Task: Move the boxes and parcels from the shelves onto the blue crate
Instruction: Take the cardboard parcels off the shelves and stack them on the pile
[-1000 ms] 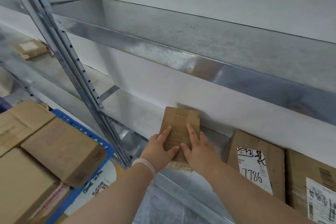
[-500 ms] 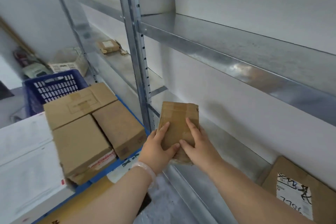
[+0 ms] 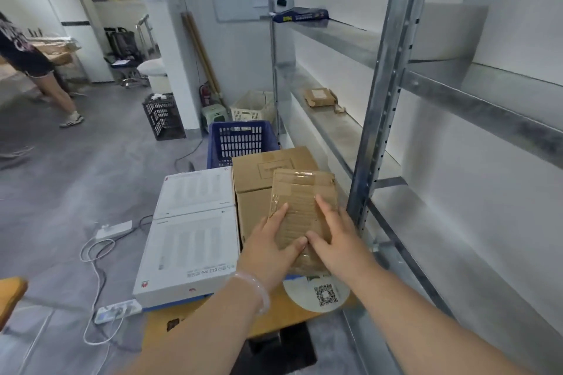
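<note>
I hold a small taped cardboard parcel (image 3: pixel 301 198) between both hands, over the brown boxes (image 3: pixel 262 173) stacked beside the shelving. My left hand (image 3: pixel 271 245) grips its lower left edge, thumb on top. My right hand (image 3: pixel 338 237) grips its lower right edge. The blue crate (image 3: pixel 240 138) stands just behind the stack, and a blue edge shows under the boxes. Two flat white boxes (image 3: pixel 195 228) lie left of the brown ones. Another small parcel (image 3: pixel 319 96) lies on the middle shelf farther back. A dark blue packet (image 3: pixel 300 14) sits on the upper shelf.
A metal shelf upright (image 3: pixel 377 119) stands right beside the parcel. Power strips and cables (image 3: pixel 103 253) lie on the grey floor at left. A black crate (image 3: pixel 163 116), a cream basket (image 3: pixel 253 108) and a green stool stand by the wall. A person (image 3: pixel 30 64) walks far left.
Both hands have carried the parcel off the lower shelf and swung left with it, from in front of the upright to above the stacked brown boxes. My view turned left too.
</note>
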